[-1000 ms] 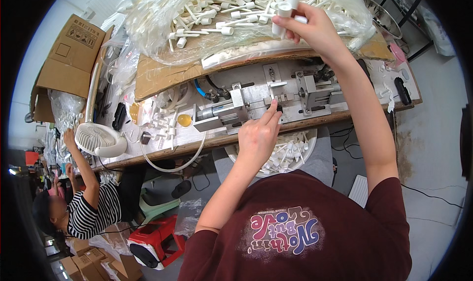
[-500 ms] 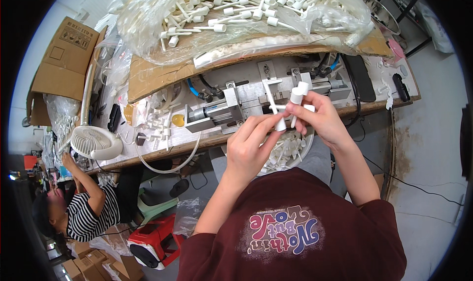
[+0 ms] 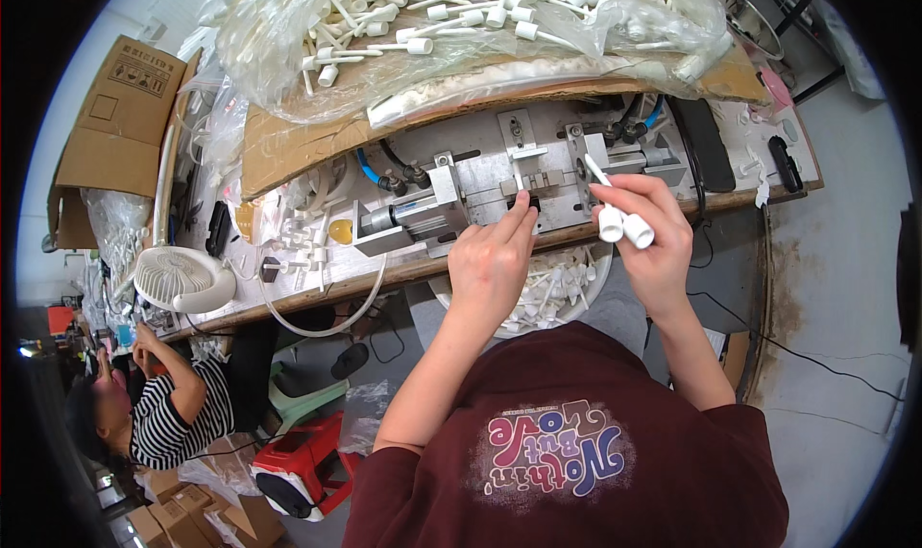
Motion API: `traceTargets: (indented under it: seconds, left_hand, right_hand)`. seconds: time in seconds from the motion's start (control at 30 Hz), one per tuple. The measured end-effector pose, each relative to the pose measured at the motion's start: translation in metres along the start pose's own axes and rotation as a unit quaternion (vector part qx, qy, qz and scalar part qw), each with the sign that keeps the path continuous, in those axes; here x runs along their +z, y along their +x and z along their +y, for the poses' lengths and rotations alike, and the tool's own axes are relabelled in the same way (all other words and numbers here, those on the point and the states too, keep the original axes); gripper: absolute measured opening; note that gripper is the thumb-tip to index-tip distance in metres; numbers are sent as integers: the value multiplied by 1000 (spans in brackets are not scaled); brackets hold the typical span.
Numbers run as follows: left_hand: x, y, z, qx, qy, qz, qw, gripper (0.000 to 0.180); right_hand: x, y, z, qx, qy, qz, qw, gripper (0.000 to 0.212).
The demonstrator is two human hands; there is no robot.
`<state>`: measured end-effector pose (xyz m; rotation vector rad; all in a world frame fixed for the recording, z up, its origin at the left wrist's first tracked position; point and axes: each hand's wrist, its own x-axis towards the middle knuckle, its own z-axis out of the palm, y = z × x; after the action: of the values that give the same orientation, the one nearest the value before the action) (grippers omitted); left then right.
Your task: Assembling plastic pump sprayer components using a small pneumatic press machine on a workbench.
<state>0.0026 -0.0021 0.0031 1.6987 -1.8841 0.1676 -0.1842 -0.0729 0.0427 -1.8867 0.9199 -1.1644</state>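
Observation:
My left hand [image 3: 492, 265] reaches to the metal clamping fixture [image 3: 534, 181] on the bench. Its index and middle fingers are stretched close together, their tips on a white plastic stem [image 3: 520, 175] lying in the fixture's middle; the thumb and the stem's near end are hidden. To the right, my right hand [image 3: 658, 250] is closed on white capped stems [image 3: 611, 224]. Two round caps with open ends show below its fingers, and one thin stem points up and left past the fingertips. Below the bench edge, a white bowl [image 3: 607, 271] of similar pieces sits at my lap.
Silver cylinders with hoses flank the fixture, including one at left [image 3: 408, 212]. Behind it, a plastic bag [image 3: 279, 39] heaped with white stems rests on cardboard [image 3: 288, 154]. A small fan [image 3: 184, 279] stands at the bench's left; a person in a striped top [image 3: 182, 414] works beyond.
My left hand has moved up and left from beside the right hand, bringing its stem to the fixture. My right hand has moved right, turning its stems so the caps now point down.

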Motion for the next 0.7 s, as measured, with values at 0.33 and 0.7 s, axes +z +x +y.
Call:
traceTargets:
  seconds: [0.33, 0.7]
  left_hand:
    - [-24, 4, 18, -123, -352, -28, 927, 34]
    - [-17, -6, 13, -59, -157, 47, 985, 30]
  right_hand:
    - [9, -6, 10, -244, -198, 11, 949, 37]
    - [15, 0, 14, -206, -147, 31, 967, 33]
